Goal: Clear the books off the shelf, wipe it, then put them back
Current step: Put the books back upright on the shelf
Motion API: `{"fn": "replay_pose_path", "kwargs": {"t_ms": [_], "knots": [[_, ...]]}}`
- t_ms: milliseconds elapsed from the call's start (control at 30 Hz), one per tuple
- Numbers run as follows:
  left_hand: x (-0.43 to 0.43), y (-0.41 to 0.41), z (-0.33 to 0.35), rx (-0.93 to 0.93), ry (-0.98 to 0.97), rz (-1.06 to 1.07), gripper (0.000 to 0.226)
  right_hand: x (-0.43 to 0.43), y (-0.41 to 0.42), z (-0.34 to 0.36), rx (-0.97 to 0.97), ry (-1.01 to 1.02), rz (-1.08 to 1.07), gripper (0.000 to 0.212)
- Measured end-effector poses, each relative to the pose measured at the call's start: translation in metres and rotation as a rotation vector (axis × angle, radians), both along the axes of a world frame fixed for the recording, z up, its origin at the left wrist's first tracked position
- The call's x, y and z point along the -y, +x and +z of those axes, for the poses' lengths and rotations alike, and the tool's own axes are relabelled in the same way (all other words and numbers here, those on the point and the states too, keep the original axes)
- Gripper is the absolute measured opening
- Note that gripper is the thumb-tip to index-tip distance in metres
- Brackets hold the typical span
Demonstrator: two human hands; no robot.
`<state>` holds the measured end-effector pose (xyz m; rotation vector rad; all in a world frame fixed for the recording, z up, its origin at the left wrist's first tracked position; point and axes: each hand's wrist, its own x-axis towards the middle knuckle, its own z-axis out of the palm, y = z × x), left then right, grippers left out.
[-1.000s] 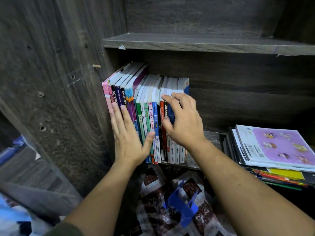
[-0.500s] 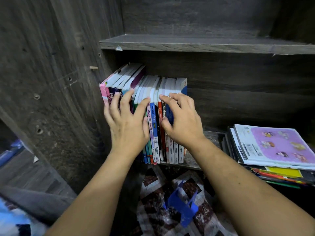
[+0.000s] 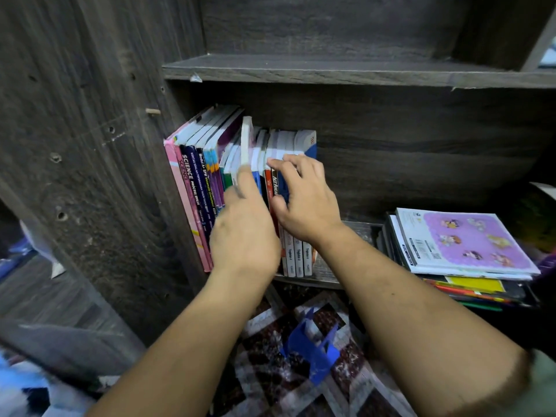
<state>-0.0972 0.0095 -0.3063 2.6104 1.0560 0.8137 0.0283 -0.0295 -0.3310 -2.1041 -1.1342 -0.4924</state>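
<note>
The books (image 3: pixel 192 188) stand in a row at the left end of the shelf (image 3: pixel 358 228), leaning on its side wall. The likely trouble is a collapse: with one thin book (image 3: pixel 246 139) drawn up out of the middle, its neighbours could slump into the gap or tip off the front edge. The left hand (image 3: pixel 245 233) is raised, fingers closed on that book's lower part. The right hand (image 3: pixel 304 200) lies just beside it, fingers spread and curled over the spines, bracing them and gripping none.
</note>
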Motion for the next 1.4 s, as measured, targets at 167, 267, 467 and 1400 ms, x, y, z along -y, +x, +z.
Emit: {"fn": "replay_pose_path", "kwargs": {"t_ms": [167,267,467,1400], "knots": [[-0.016,0.004,0.001,-0.088,0.091,0.004,0.082,-0.005,-0.013,0.020,0.110,-0.171,-0.118,0.044],[-0.019,-0.023,0.013,-0.102,0.139,-0.024,0.082,-0.015,-0.015,0.033,0.150,-0.326,-0.149,0.051],[-0.002,-0.084,0.008,-0.135,0.197,-0.075,0.083,-0.023,-0.028,0.034,0.182,-0.503,-0.206,0.068],[0.024,-0.141,-0.012,-0.162,0.296,-0.103,0.082,-0.013,-0.006,0.042,-0.107,-0.244,-0.246,0.059]]}}
